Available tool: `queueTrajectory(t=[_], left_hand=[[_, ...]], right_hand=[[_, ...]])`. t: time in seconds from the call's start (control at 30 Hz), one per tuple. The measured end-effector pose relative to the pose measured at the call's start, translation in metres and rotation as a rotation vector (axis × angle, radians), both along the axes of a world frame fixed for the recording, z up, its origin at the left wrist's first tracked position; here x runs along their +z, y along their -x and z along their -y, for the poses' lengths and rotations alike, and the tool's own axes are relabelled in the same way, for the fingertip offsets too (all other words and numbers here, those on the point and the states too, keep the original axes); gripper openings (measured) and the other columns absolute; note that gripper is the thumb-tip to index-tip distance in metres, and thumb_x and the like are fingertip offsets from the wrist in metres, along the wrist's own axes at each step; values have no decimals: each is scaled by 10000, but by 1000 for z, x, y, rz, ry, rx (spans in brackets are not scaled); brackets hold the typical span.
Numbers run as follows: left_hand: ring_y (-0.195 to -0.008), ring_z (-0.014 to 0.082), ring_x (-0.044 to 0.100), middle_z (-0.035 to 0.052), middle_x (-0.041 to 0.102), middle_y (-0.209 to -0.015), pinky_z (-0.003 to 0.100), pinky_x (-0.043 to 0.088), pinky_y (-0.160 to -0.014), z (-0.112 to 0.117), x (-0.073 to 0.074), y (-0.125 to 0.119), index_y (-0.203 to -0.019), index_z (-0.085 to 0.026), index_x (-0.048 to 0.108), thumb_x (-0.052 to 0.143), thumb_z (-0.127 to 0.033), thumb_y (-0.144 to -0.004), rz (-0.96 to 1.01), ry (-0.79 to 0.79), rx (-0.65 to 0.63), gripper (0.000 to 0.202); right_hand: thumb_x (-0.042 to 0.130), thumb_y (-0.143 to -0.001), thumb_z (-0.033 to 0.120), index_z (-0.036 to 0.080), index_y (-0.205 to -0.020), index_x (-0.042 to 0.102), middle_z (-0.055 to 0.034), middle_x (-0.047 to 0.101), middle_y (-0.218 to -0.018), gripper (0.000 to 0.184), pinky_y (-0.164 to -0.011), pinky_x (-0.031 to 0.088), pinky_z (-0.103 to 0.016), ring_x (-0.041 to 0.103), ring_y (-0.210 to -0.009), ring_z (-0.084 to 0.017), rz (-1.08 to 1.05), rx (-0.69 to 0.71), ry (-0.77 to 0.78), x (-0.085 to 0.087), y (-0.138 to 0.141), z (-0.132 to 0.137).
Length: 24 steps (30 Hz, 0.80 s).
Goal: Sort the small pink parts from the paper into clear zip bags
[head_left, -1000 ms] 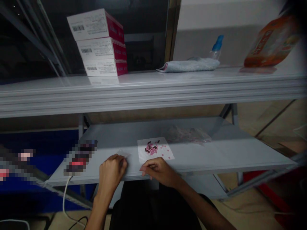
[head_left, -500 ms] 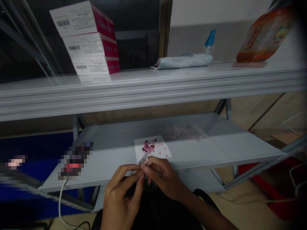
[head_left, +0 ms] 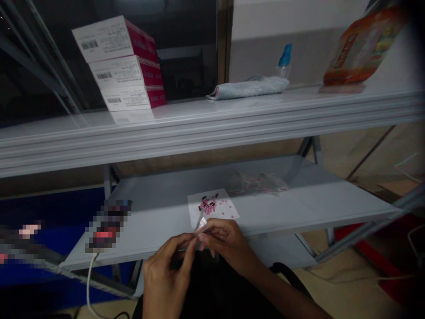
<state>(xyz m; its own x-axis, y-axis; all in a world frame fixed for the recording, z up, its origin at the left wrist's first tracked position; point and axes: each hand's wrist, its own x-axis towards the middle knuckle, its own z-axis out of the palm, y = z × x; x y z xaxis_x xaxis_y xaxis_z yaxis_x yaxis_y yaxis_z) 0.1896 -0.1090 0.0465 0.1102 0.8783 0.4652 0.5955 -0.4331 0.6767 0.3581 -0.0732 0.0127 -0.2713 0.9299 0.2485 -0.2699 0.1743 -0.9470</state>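
Note:
My left hand (head_left: 168,274) and my right hand (head_left: 223,241) meet at the front edge of the lower shelf (head_left: 299,208). Both pinch a small clear plastic bag (head_left: 200,223) that stands up between the fingertips. Just beyond the bag lies a white sheet (head_left: 221,210) with a heap of small pink and black pieces (head_left: 208,205) and several loose pink ones. A pile of filled clear bags (head_left: 257,183) lies farther back on the same shelf.
A blurred-out device (head_left: 108,225) with a white cable (head_left: 89,283) lies at the shelf's left. On the upper shelf (head_left: 212,128) are three stacked white-and-red boxes (head_left: 122,64), a folded cloth (head_left: 247,87), a blue-capped bottle (head_left: 283,57) and an orange package (head_left: 363,46).
One second ago my hands were apart on the shelf edge, the left on the clear bag. They have come together and lifted the bag between the fingertips.

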Motion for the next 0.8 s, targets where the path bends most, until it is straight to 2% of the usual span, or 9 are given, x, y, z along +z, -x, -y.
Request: queueTrajectory(t=[0.13, 0.27, 0.4, 0.53, 0.67, 0.73, 0.8], left_hand=[[-782, 203, 760, 19, 792, -916, 281, 622, -709, -1, -2, 1, -997, -257, 737, 640, -342, -890, 9, 75, -25, 167], [-820, 210, 762, 25, 797, -932, 296, 613, -750, -2, 2, -2, -1025, -266, 756, 630, -360, -891, 51, 239, -141, 207], [-771, 199, 741, 48, 792, -864, 271, 583, -710, -5, 9, -4, -940, -223, 779, 600, -370, -907, 92, 409, -257, 234], [-686, 177, 683, 49, 744, -729, 253, 536, -657, -9, 10, -2, -754, -172, 742, 552, -378, -931, 120, 506, -331, 331], [-735, 180, 681, 59, 742, -794, 272, 533, -699, -11, 7, 3, -811, -159, 737, 482, -326, -953, 166, 613, -443, 337], [-717, 174, 673, 47, 735, -761, 263, 516, -694, -12, 6, 4, -768, -161, 730, 483, -270, -935, 128, 599, -456, 317], [-676, 166, 654, 29, 714, -689, 249, 484, -670, -13, 6, 5, -690, -166, 714, 496, -236, -906, 44, 522, -397, 315]], right_hand=[[743, -799, 376, 196, -947, 581, -2, 651, -768, 284, -441, 392, -179, 590, -558, -105, -79, 31, 41, -2, 2, 0], [793, -761, 332, 235, -959, 467, 62, 578, -714, 393, -439, 372, -152, 525, -521, -75, -109, 30, 56, 1, 0, 1], [715, -841, 357, 240, -1067, 504, 58, 548, -734, 331, -483, 403, -179, 524, -540, -82, -17, 84, -5, 5, -6, 4], [540, -960, 345, 213, -1105, 616, 19, 586, -729, 210, -587, 444, -231, 555, -592, -109, 227, 55, -145, 7, -10, 6], [473, -987, 288, 226, -1133, 645, 0, 635, -766, 234, -682, 474, -259, 614, -681, -137, 388, 62, -223, 12, -12, 8], [448, -995, 254, 242, -1167, 633, -13, 663, -817, 253, -750, 479, -280, 636, -755, -152, 441, 82, -279, 16, -13, 9], [445, -988, 218, 257, -1175, 628, -33, 684, -931, 264, -835, 462, -311, 633, -858, -170, 502, 75, -368, 19, -13, 10]])
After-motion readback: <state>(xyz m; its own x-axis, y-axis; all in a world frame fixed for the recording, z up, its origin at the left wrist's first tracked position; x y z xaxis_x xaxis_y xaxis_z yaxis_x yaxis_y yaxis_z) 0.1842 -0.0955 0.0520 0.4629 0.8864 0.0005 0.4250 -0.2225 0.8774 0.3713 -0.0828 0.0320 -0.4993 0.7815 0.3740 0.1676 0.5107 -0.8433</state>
